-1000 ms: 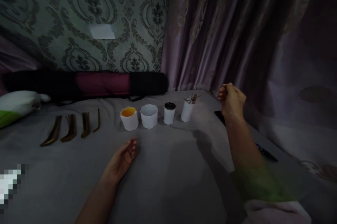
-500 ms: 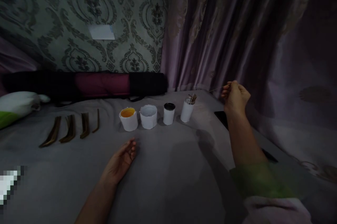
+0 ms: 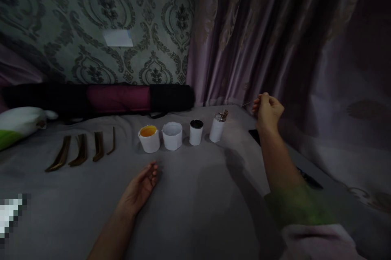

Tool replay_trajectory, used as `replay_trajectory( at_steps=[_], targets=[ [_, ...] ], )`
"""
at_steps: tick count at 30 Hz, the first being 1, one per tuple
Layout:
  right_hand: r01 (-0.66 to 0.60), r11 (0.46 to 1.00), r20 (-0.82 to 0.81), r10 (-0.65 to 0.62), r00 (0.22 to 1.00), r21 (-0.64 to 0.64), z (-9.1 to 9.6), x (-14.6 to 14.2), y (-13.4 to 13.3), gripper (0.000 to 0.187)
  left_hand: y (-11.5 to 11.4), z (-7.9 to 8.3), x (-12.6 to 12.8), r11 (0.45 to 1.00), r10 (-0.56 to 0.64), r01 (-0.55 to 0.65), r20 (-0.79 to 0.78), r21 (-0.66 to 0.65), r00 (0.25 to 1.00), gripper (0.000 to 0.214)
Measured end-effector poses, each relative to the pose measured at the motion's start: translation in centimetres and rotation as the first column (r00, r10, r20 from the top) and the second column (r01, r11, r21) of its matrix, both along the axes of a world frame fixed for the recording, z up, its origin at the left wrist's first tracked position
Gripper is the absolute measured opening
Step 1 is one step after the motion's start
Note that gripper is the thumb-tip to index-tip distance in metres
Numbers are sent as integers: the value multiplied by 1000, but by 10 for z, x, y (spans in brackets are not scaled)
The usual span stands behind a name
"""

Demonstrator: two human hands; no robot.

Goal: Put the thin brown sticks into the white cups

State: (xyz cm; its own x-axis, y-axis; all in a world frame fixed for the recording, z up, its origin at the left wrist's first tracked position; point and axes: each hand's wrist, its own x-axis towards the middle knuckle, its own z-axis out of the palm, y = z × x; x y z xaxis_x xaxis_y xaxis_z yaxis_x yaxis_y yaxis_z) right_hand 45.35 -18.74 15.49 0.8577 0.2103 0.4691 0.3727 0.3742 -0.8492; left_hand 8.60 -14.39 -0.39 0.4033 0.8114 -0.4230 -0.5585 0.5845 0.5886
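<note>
My right hand (image 3: 268, 110) is raised over the far right of the grey cloth, its fingers pinched on a thin stick (image 3: 248, 103) that points left. Below and left of the stick's tip stands a white jar (image 3: 216, 130) with several brown sticks (image 3: 225, 114) poking out of its top. My left hand (image 3: 143, 186) lies on the cloth with fingers loosely curled and nothing in them. Nearest to it is a white cup with an orange-yellow inside (image 3: 150, 142). Beside that stand a wide white cup (image 3: 172, 139) and a white cup with a dark inside (image 3: 195, 135).
At the left, brown bundles (image 3: 80, 152) and a thinner bent brown piece (image 3: 113, 142) lie in a row. A long black and maroon bag (image 3: 120, 99) rests against the wall. Dark objects (image 3: 311, 180) lie behind my right forearm. A white-green plush-looking thing (image 3: 23, 123) sits far left.
My right hand has shifted slightly left with the thin stick, nearer the jar. My left hand has stayed in place.
</note>
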Motion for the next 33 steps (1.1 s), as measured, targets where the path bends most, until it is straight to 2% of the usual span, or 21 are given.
replay_trajectory(
  at_steps=[10,17,33],
  targets=[
    [2,999,54,1,999,-48,-8,-8,12,25,-1,1,1,1000,7,-8,-6,-7,1000,21],
    [-41,993,83,50,995,-110,-13,-12,19,24,1,-4,0,1000,-9,9,-8,20,1000,20],
    [-169,954,83,195,977,-249,-34,-15,32,22,0,-2,1,1000,3,-3,-10,15,1000,20]
  ],
)
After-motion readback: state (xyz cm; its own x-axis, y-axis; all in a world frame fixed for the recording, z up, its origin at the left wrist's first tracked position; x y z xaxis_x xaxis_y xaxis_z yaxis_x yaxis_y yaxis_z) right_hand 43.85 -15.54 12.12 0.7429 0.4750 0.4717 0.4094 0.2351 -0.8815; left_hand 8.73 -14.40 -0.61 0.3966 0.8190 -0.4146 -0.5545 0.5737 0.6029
